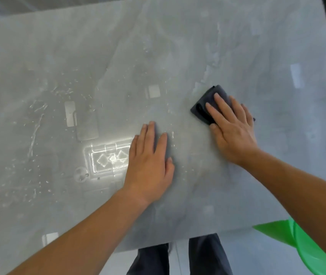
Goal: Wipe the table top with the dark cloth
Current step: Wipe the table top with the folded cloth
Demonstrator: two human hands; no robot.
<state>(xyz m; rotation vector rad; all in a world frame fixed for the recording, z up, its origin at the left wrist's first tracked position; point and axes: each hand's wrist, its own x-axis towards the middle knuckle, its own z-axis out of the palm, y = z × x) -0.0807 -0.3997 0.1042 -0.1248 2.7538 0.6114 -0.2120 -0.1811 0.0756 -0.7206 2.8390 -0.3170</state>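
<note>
Head view shows me my right hand (232, 130) pressing flat, fingers spread, on the folded dark cloth (207, 105), while my left hand (150, 157) lies open on the table top (178, 46), and the wet drops (45, 120) wait far left of the cloth.

Green plastic chair (314, 249) at bottom right, beside dark trouser legs (207, 255).

Right hand (232, 128) hides most of dark cloth (203, 105); green object (305, 247) cut by edge.
</note>
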